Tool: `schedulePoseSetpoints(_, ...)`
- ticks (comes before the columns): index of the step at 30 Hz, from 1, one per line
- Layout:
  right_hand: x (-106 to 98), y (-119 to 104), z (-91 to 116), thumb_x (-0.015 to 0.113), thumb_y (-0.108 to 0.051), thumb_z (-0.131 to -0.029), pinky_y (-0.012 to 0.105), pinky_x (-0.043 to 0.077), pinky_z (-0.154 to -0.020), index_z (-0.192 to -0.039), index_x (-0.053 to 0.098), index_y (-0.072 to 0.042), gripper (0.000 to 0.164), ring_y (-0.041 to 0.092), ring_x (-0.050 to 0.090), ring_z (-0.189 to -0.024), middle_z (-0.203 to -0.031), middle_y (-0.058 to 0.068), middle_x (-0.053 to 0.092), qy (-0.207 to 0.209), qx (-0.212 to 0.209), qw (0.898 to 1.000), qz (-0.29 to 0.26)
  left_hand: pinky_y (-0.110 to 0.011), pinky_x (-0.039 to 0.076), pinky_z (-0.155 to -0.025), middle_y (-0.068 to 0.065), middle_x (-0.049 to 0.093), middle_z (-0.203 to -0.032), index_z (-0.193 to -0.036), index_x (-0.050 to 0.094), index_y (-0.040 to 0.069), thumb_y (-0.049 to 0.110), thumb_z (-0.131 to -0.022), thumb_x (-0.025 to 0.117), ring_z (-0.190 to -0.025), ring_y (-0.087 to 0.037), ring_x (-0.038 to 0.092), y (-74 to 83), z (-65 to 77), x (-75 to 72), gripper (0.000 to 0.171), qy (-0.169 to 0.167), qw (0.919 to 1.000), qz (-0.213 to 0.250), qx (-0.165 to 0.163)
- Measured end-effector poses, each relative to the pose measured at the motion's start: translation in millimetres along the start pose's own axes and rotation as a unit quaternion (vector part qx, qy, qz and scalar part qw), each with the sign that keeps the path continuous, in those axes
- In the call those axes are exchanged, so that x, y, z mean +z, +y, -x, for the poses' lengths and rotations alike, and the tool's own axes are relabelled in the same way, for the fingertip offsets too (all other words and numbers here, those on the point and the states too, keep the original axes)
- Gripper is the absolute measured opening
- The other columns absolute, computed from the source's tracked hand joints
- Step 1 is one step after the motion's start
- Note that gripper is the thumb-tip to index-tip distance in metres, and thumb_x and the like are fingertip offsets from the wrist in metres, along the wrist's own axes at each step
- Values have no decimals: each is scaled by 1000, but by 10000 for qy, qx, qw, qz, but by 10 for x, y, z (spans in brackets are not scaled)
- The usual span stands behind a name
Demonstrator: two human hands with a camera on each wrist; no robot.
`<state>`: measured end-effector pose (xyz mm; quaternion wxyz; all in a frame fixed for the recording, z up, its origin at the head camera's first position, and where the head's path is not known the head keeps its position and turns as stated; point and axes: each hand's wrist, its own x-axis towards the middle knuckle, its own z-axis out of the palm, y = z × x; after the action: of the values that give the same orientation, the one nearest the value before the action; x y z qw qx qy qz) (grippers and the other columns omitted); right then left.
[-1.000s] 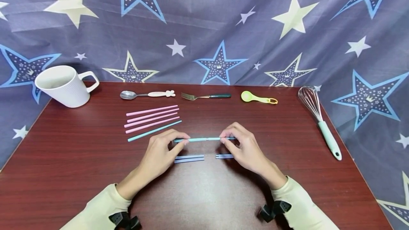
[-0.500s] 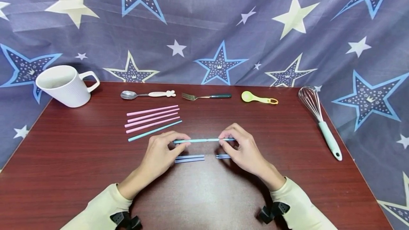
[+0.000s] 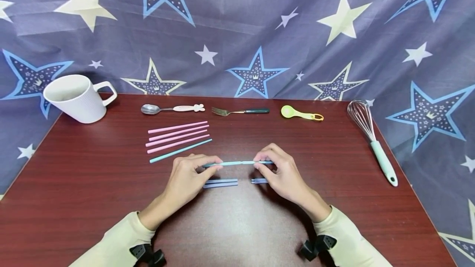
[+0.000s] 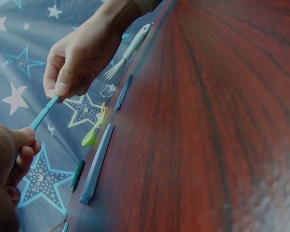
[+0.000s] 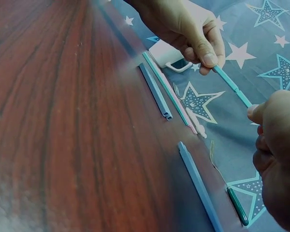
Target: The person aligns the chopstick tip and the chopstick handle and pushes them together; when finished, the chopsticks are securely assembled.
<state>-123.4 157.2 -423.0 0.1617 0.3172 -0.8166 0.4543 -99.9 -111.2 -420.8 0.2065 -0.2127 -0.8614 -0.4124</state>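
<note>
My left hand [image 3: 191,178] pinches the left part of a teal two-piece chopstick [image 3: 232,163] between thumb and fingertips. The right hand [image 3: 282,172] pinches its other part, so the stick lies level between both hands. A narrow notch shows where the two pieces meet, also on the chopstick [image 5: 238,91] in the right wrist view. Below it lie blue chopstick pieces [image 3: 221,184] near the left hand and more blue pieces [image 3: 259,181] near the right, partly covered by that hand. In the right wrist view, the blue piece [image 5: 195,176] has a narrower end.
Several pink chopsticks [image 3: 178,127] and a teal chopstick [image 3: 180,151] lie behind my left hand. Along the back are a white mug [image 3: 83,100], a spoon [image 3: 172,108], a fork [image 3: 241,111] and a green measuring spoon [image 3: 302,113]. A whisk [image 3: 372,141] lies far right.
My hands have come slightly closer together, both keeping their pinch on the teal chopstick. The other things stay where they were; the head view has shifted a little.
</note>
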Motion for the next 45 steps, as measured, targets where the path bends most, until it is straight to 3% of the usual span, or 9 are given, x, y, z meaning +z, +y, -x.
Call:
schedulePoseSetpoints(8, 36, -9, 13, 78, 4, -87, 19, 48, -74, -95, 72, -9, 17, 13, 62, -84, -93, 0, 66, -42, -28, 10000, 16, -14, 38, -58, 3, 80, -87, -92, 82, 17, 6, -82, 85, -60, 1, 51, -35, 7, 0, 14, 58, 9995, 181, 256)
schedulePoseSetpoints(14, 36, -32, 8, 77, 1, -89, 18, 47, -73, -96, 72, -8, 12, 13, 62, -84, -93, 1, 67, -83, -54, 10000, 0, -30, 46, -64, 4, 81, -88, -92, 82, 17, 7, -81, 86, -53, 8, 38, -43, 17, 10, 15, 29, 9995, 87, 309)
schedulePoseSetpoints(19, 29, -38, 8, 75, -9, -94, 19, 47, -72, -95, 72, -8, 3, 12, 61, -84, -93, 1, 67, -135, -95, 9998, -95, -38, 51, -69, 4, 81, -88, -91, 82, 17, 8, -82, 86, -53, 8, 34, -31, 24, 8, 14, -2, 9993, 98, 360)
schedulePoseSetpoints(24, 28, -49, 15, 75, -2, -91, 21, 48, -71, -95, 72, -10, 10, 11, 61, -83, -93, 1, 67, -163, -132, 9997, -98, -47, 56, -75, 3, 81, -88, -92, 82, 16, 8, -81, 86, -52, 7, 31, -34, 16, 2, 14, -58, 9987, 158, 476)
schedulePoseSetpoints(27, 34, -55, 22, 76, 1, -90, 19, 47, -72, -94, 71, -11, 13, 10, 61, -84, -94, 0, 67, -228, -54, 9997, -85, -38, 55, -68, 2, 81, -87, -91, 82, 15, 7, -81, 86, -54, 8, 29, -45, 7, 0, 14, -91, 9980, 213, 584)
schedulePoseSetpoints(33, 66, -57, 42, 76, 2, -89, 18, 47, -72, -94, 71, -9, 13, 10, 61, -85, -93, 0, 67, -215, -22, 9998, -44, -17, 36, -57, 3, 81, -86, -91, 82, 15, 7, -81, 86, -55, 9, 31, -66, -8, -8, 13, -119, 9967, 292, 751)
schedulePoseSetpoints(41, 97, -19, 67, 76, 0, -90, 18, 46, -68, -95, 72, -8, 11, 13, 61, -82, -94, 2, 68, -86, -220, 9997, -40, -10, 33, -51, 3, 81, -85, -91, 82, 14, 5, -81, 85, -58, 2, 46, -58, -23, -2, 15, -134, 9949, 402, 916)
schedulePoseSetpoints(45, 64, 19, 45, 78, 0, -89, 19, 48, -71, -95, 72, -10, 13, 11, 61, -83, -93, 0, 67, -219, -79, 9996, -168, -9, 31, -50, 7, 77, -75, -91, 82, 18, 9, -83, 85, -56, 6, 48, -54, -36, -6, 12, -308, 9969, 351, 635)
